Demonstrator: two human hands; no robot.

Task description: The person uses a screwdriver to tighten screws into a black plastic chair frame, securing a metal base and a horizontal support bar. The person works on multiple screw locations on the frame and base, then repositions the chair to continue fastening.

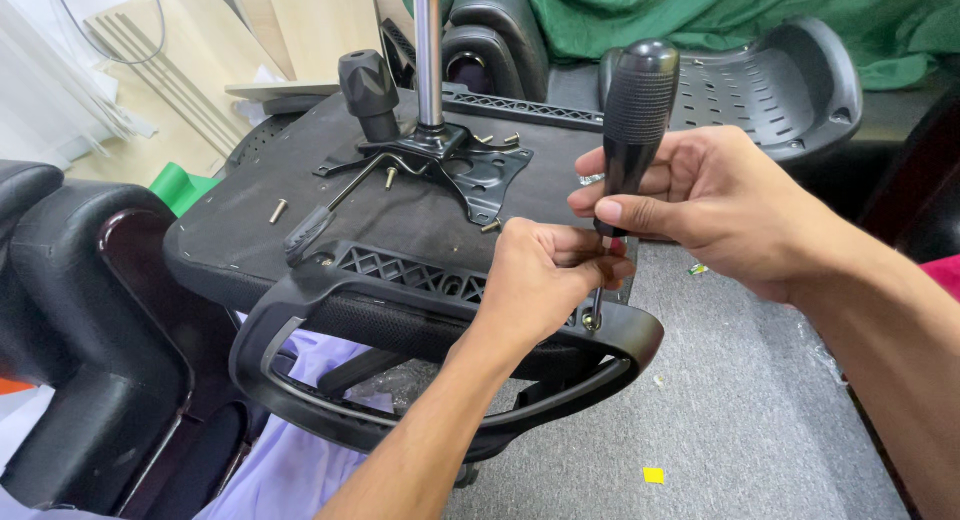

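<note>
Chair seat (300,195) upside down, centre-left of frame, w/ black armrest (400,380) laid along its near edge. Metal bracket plate (470,170) w/ chrome post (428,60) sits on seat, upper centre; looks only partly fixed. Loose screws still lying about: one at (277,211) left of plate, another at (391,177) by the lever, a couple more near plate's far edge (512,139), one at plate's near corner (490,225). So judging by that: armrest fastening under way, plate screws apparently left to do. Can't tell if other armrest screws already in.

Right hand (720,205), centre-right: closed round screwdriver (630,130), thumb and fingers wrapped on lower part of fat black handle, handle top poking up free. Tool near upright, shaft running down to tip at armrest bracket (592,320), right end of armrest.

Left hand (545,280), centre: fingers pinched together on screwdriver shaft just above tip, steadying it; heel of hand resting on armrest/seat edge. Screw itself hidden under fingers and tip, can't tell how far seated.

Round about: grey carpet floor (720,410) lower right, perforated black chair part (770,80) upper right, green cloth (720,15) top, black knob (368,90) on seat upper left, another dark chair (80,310) far left.
</note>
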